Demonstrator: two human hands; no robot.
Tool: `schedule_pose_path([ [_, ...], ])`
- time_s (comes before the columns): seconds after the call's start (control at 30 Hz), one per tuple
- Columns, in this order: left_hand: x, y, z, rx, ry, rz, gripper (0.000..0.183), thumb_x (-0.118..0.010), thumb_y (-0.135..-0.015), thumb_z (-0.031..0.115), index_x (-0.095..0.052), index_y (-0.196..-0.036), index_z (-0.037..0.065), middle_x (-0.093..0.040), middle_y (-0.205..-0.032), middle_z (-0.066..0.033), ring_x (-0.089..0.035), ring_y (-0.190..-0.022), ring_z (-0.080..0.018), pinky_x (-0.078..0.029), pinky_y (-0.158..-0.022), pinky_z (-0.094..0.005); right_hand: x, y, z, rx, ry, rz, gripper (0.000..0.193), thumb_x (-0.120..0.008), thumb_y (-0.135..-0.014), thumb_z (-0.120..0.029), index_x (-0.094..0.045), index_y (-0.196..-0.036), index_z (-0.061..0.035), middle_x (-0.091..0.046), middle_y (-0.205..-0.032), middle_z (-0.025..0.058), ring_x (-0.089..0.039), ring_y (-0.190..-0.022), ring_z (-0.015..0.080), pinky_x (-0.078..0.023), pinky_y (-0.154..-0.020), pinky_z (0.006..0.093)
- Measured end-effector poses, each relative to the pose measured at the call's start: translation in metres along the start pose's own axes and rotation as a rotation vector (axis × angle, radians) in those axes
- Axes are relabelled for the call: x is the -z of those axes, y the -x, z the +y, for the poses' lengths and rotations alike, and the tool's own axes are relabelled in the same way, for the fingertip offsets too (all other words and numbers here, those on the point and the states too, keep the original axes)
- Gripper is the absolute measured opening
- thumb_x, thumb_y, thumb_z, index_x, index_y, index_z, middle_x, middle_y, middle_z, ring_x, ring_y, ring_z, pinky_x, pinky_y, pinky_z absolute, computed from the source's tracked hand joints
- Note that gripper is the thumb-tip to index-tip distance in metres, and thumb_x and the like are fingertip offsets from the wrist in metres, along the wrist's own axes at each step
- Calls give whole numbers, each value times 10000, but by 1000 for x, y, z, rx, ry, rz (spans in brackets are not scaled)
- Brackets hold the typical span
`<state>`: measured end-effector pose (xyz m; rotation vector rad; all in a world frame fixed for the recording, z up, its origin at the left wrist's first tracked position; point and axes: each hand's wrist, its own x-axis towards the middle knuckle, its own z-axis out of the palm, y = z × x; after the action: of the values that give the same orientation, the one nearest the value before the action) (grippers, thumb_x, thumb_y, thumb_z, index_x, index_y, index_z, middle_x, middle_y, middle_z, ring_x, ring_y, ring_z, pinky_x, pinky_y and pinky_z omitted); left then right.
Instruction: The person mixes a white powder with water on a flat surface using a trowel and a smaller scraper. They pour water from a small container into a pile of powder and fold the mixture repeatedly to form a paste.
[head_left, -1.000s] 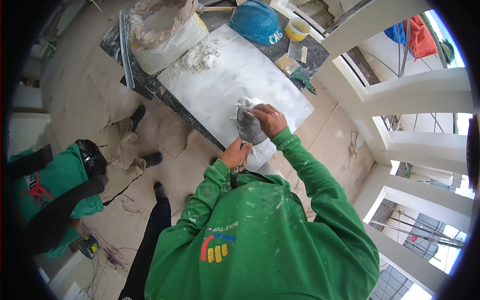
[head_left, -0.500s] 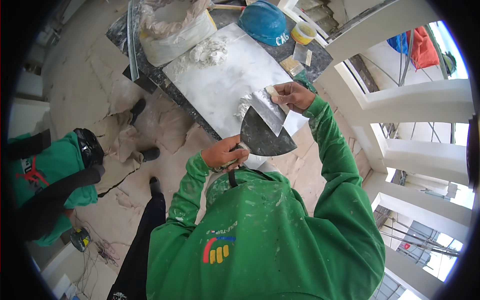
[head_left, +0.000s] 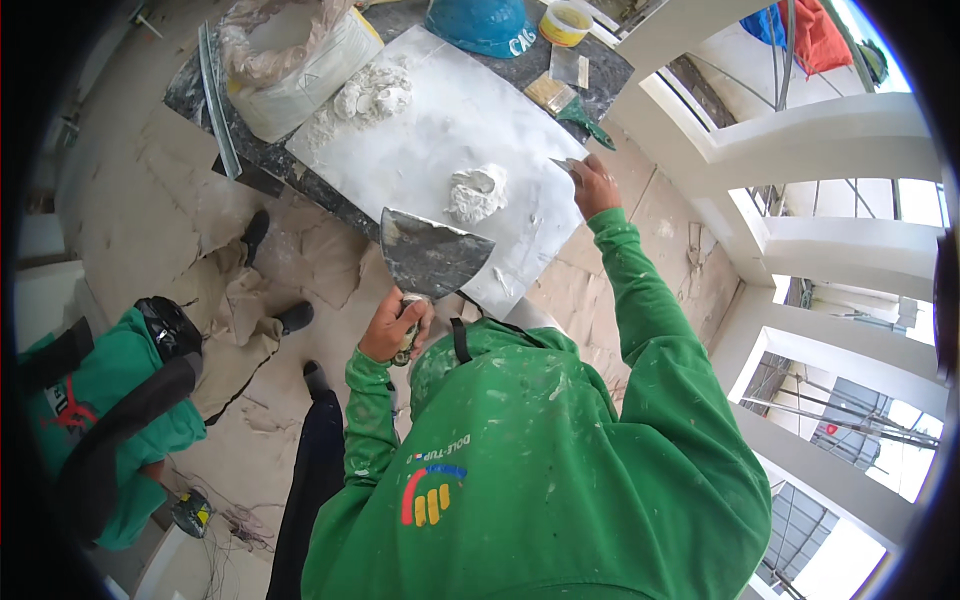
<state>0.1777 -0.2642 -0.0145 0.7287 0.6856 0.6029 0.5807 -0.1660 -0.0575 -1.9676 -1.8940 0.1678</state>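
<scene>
My left hand (head_left: 397, 327) is closed round the handle of a wide, fan-shaped putty knife (head_left: 430, 257), its grey blade pointing away from me over the near left edge of a white board (head_left: 452, 112). At the board's right edge, my right hand (head_left: 597, 187) pinches a small flat metal scraper (head_left: 564, 164), seen nearly edge-on and mostly hidden by the fingers. A small lump of white putty (head_left: 477, 193) rests on the board between the hands. Farther back lies a bigger heap of putty (head_left: 372, 92).
On the dark tabletop (head_left: 612, 72) are a white sack (head_left: 300, 88), a blue hard hat (head_left: 482, 22), a yellow-rimmed tub (head_left: 565, 22), a square metal blade (head_left: 569, 66) and a green-handled brush (head_left: 582, 118). A metal strip (head_left: 219, 105) lies left. A co-worker (head_left: 125, 400) is at left.
The scraper has come away from the putty knife's blade. My right hand has moved forward to the board's right edge, while my left hand with the putty knife has shifted left, its blade turning forward.
</scene>
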Motion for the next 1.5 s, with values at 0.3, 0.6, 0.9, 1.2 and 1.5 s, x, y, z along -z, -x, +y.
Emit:
schedule_pose_path([
  [0.3, 36, 41, -19, 29, -41, 187, 190, -479, -990, 203, -409, -1098, 63, -505, -802, -66, -501, -522, -116, -417, -388, -242, -49, 81, -36, -37, 96, -223, 226, -518, -803, -31, -629, -995, -73, -553, -998, 133, -604, -931, 325, -521, -753, 432],
  [0.6, 36, 45, -26, -12, 76, 175, 272, -467, -990, 179, -383, -1225, 70, -501, -806, -74, -507, -533, -122, -435, -391, -247, -35, 202, -150, 71, -74, -417, 313, -523, -807, -40, -580, -1114, -65, -558, -1029, 113, -603, -915, 294, -506, -760, 406],
  [0.9, 2, 28, -8, 62, 380, -238, 387, -443, -999, 246, -326, -1332, 86, -438, -777, -74, -457, -516, -132, -427, -350, -250, 78, 126, -187, -41, -639, 183, 252, -484, -959, -98, -578, -1150, 38, -586, -1053, 170, -577, -953, 276, -452, -844, 348],
  [1.2, -45, -3, 50, 93, 367, -460, 298, -429, -1007, 218, -375, -1257, 67, -460, -771, -71, -446, -490, -116, -392, -349, -234, 84, 140, -151, 146, -464, 36, 330, -531, -855, 63, -592, -1173, -2, -589, -1056, 189, -566, -996, 331, -466, -854, 366],
  [1.5, -63, -17, 53, -7, -368, 62, 218, -462, -989, 222, -419, -1101, 41, -495, -626, -51, -465, -428, -116, -407, -372, -278, 87, 108, -159, 581, -10, 133, 446, -597, -699, -41, -659, -1140, -68, -606, -1041, 54, -583, -973, 231, -491, -858, 375],
])
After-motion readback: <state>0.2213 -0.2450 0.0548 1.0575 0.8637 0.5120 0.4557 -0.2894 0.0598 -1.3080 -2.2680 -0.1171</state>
